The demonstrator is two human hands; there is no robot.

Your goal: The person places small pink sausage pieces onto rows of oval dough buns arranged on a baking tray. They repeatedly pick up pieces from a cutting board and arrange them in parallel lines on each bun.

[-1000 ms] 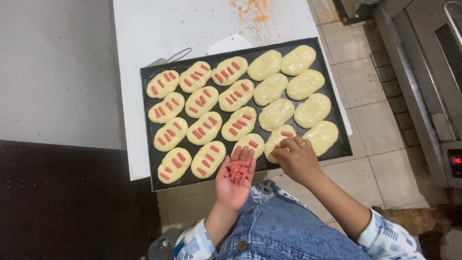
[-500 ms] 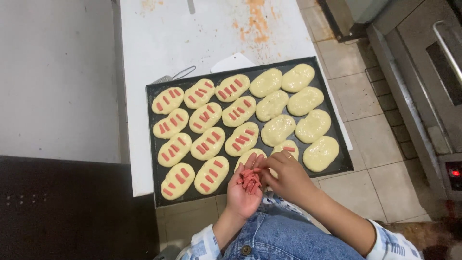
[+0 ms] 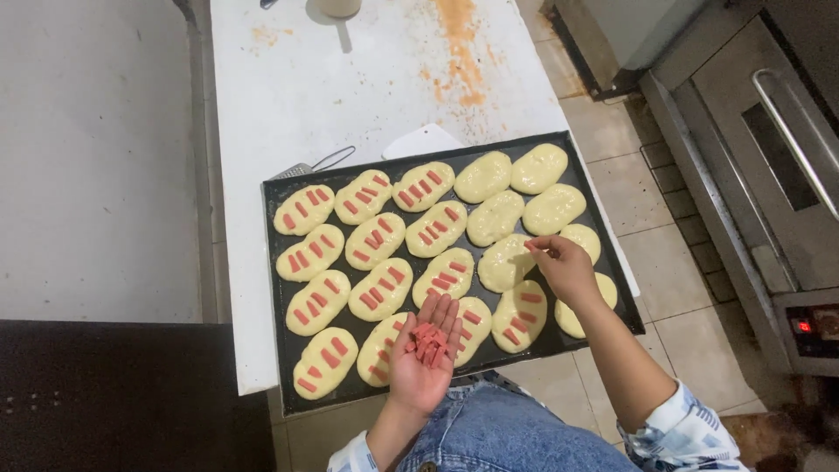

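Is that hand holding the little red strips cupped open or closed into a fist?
Open. The left hand lies palm up with fingers spread flat, and the red sausage strips rest loose on it.

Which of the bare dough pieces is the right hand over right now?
The right hand holds a strip over the bare dough piece in the third row; it lies left of the fingertips, the nearest untopped piece.
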